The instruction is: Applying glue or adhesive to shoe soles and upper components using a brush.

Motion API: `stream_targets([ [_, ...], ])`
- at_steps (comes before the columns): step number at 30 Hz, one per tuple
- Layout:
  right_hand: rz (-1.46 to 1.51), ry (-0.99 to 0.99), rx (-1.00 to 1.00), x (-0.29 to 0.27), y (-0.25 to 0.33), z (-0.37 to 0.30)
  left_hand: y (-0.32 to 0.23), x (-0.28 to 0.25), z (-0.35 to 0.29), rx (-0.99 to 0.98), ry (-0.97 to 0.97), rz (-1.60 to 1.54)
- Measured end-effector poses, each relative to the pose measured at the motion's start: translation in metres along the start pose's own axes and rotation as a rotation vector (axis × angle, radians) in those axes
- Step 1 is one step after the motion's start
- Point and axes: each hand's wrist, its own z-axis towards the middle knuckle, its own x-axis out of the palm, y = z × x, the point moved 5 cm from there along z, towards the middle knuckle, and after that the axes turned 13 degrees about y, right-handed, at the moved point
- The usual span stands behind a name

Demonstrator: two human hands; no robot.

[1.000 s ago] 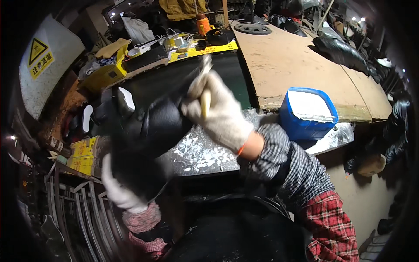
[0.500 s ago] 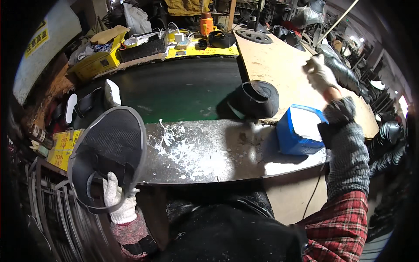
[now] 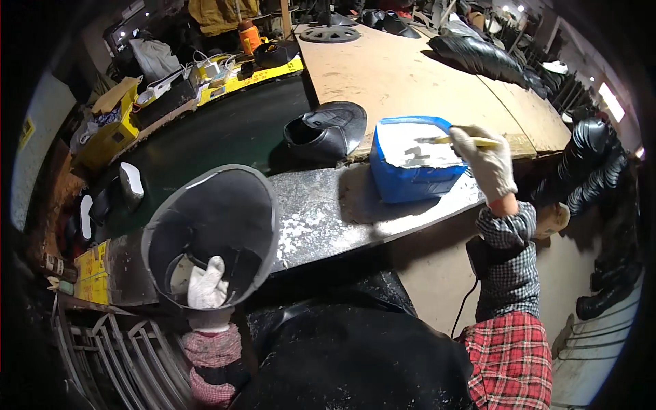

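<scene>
My left hand (image 3: 206, 285), in a white glove, reaches inside a dark grey flared rubber piece (image 3: 212, 236) and holds it up near the bench's left end. My right hand (image 3: 486, 162), also gloved, grips a brush with a yellowish handle (image 3: 459, 141). The brush tip lies over the blue tub (image 3: 418, 158) of white paste on the bench's right side. A second black rubber piece (image 3: 326, 130) rests on the bench behind the tub.
The metal bench top (image 3: 328, 212) is smeared with white paste. A brown board (image 3: 403, 75) stretches away behind it. Yellow boxes (image 3: 109, 130) and clutter sit at the far left, black rubber parts (image 3: 594, 178) hang at the right, a metal rack (image 3: 116, 355) stands below left.
My right hand has come back from the board to the blue tub, dipping the brush. My left hand has raised the rubber piece and turned its opening toward me.
</scene>
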Motion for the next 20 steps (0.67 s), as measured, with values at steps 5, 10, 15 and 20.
stream_targets([
  [5, 0.089, -0.128, -0.044, -0.006, -0.013, -0.021, -0.001, 0.031, -0.015, 0.060, -0.194, 0.119],
  [10, -0.056, -0.032, -0.023, -0.006, -0.001, -0.057, 0.008, 0.009, -0.026, 0.057, -0.310, 0.083],
  [15, 0.270, 0.148, -0.420, 0.122, 0.106, -0.054, 0.038, -0.043, -0.041, 0.066, -0.228, 0.288],
  [20, 0.732, 0.592, -0.396, 0.251, 0.142, -0.012, 0.029, -0.038, -0.101, -0.090, -0.262, 0.516],
])
